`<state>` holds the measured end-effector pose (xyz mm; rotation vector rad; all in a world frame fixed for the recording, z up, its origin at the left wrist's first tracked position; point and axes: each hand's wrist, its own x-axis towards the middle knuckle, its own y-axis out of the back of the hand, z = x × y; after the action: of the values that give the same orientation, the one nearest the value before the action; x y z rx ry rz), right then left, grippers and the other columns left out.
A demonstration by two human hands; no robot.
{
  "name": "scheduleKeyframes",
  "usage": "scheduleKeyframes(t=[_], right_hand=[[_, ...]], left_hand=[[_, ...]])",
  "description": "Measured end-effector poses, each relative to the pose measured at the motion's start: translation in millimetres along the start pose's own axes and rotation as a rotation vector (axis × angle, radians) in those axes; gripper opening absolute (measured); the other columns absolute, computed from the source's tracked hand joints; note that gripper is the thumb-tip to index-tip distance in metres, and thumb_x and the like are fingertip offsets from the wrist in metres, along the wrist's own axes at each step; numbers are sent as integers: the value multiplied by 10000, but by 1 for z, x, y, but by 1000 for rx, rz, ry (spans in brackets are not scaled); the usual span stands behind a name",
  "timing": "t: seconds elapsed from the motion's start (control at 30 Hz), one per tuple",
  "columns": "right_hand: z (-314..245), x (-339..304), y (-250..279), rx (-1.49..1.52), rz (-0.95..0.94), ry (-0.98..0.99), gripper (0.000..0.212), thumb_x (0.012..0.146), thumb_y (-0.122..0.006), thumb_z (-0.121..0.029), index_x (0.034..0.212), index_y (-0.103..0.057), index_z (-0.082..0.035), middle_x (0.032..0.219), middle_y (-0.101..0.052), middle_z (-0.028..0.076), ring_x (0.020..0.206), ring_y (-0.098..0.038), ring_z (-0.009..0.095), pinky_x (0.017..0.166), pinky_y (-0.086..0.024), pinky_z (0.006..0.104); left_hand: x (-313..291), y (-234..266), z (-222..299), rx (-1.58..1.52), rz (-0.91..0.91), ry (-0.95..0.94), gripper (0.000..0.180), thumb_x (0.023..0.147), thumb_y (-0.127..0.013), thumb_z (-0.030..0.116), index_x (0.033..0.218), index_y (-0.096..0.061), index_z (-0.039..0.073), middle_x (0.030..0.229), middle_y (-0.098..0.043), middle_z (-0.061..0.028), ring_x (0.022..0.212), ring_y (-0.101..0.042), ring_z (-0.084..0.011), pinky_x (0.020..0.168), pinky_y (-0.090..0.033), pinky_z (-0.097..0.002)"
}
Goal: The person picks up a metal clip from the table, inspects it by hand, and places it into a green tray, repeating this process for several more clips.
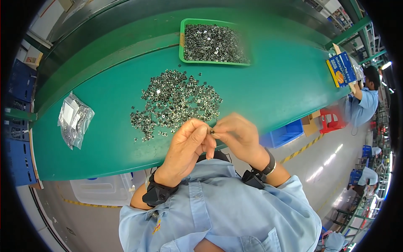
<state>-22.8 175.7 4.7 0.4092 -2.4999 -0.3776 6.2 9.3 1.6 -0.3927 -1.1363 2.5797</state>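
two bare hands meet near the middle of the frame, above a light blue cloth shirt (pixel 260 214) that fills the lower middle. the left hand (pixel 187 145) has thumb and forefinger pinched together on a small, dark, shiny part (pixel 212 132); the right hand (pixel 238 136), partly blurred, closes its fingertips on the same part from the other side. a black boxy device (pixel 159 194) is strapped at the left wrist, and a similar one (pixel 254 178) at the right.

just beyond the hands, left of centre, a loose heap of small silvery and dark metal pieces (pixel 178 98) spreads over the smooth green tabletop (pixel 113 94). a clear plastic bag of small pieces (pixel 75 122) lies at the left of the frame, a white slip showing. past the heap, at upper centre, a shallow green plastic tray (pixel 216 63) is filled with similar pieces. at upper right stands a blue and yellow cardboard box (pixel 342 69), with a co-worker in light blue (pixel 365 105) beyond.
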Motion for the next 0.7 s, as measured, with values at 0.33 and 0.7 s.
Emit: scheduleKeyframes(t=[0.33,0.7], right_hand=[[3,-1,0,18,-23,15,169,744,-677,17,870,-591,-56,829,-625,69,750,-597,208,637,-483,298],[35,85,47,-174,122,-222,79,815,-629,-80,879,-610,-38,869,-625,52,799,-590,136,701,-474,263]], left_hand=[[2,5,-2,21,-33,14,161,953,-478,209,935,-489,49,718,-580,-62,597,-543,-123,536,-440,-243],[9,10,1,33,88,-34,166,959,-444,191,1026,-478,42,778,-579,-86,563,-530,-136,509,-440,-259]])
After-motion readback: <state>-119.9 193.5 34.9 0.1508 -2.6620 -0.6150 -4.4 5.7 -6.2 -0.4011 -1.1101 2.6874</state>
